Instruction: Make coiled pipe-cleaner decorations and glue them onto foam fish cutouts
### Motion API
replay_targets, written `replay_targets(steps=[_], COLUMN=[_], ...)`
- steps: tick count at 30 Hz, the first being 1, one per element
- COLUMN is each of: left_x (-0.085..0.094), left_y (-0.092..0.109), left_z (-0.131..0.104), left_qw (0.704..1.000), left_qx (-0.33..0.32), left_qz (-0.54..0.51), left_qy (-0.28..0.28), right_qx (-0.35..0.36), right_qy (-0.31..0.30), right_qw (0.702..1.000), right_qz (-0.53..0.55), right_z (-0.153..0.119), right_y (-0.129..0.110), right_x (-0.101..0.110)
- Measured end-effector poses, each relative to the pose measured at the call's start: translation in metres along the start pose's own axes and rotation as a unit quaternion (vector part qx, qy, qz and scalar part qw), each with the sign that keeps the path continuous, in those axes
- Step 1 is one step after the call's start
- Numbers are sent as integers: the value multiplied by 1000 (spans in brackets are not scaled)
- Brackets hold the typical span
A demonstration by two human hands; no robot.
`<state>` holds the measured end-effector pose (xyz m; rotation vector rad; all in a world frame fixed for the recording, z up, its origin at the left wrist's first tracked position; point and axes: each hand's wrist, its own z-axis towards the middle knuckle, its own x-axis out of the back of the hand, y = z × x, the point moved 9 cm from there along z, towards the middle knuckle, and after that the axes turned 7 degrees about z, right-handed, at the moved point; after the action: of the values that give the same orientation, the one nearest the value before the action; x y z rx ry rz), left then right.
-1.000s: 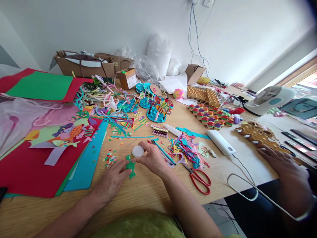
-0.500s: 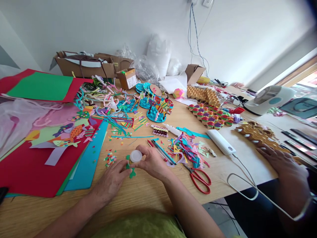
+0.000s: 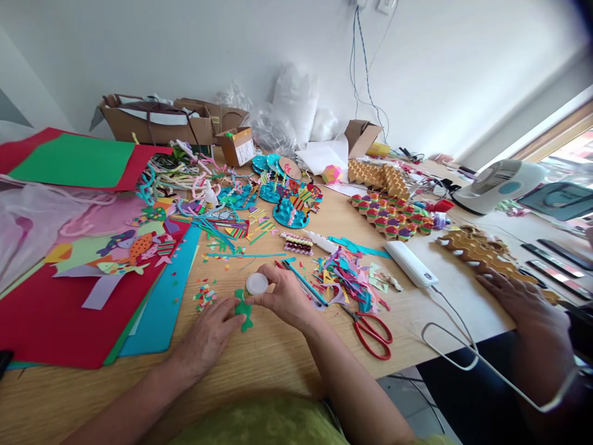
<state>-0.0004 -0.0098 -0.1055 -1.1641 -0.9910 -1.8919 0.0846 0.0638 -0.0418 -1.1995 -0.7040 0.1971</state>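
Observation:
A small green cut-out (image 3: 243, 316), fish-like in outline, lies on the wooden table in front of me. My left hand (image 3: 208, 330) pins it with thumb and fingertips at its left side. Just above the cut-out, my right hand (image 3: 285, 300) grips a small white bottle (image 3: 257, 283) that looks like a glue bottle. Its round pale base faces up, and its lower end is hidden by my fingers. Left of the bottle lies a small heap of coloured paper bits (image 3: 205, 296). Pens (image 3: 306, 283) rest beyond my right wrist.
Red-handled scissors (image 3: 373, 335) and paper scraps (image 3: 349, 278) lie at right. Coloured sheets (image 3: 83, 334) cover the left side. A white power bank (image 3: 411, 264) trails a cable. Another person's hand (image 3: 521, 303) rests by an egg tray (image 3: 486, 256).
The right hand with the bottle has shifted very slightly, and more of the green cut-out's upper end shows. Otherwise only the view has moved a little.

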Motion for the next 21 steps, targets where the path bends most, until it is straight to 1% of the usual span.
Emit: replay_targets(steps=[4,9,14,18,21], left_x=[0,1,0,1,1], left_y=[1,3,4,2,2], left_z=[0,0,0,-1,-1], left_qw=[1000,999,999,999,999], left_qx=[-5,-18,-21,-3,-9], left_qz=[16,37,42,30,25], left_qy=[6,12,10,18,21], right_qx=[-1,-4,-11,-14,-12], right_qy=[-23,10,-19,7,-7], right_qw=[1000,1000,1000,1000,1000], right_qz=[3,1,13,16,25], right_z=[-1,4,4,3,3], right_y=[0,1,3,3,3], right_x=[-4,-1,-8,-1,-3])
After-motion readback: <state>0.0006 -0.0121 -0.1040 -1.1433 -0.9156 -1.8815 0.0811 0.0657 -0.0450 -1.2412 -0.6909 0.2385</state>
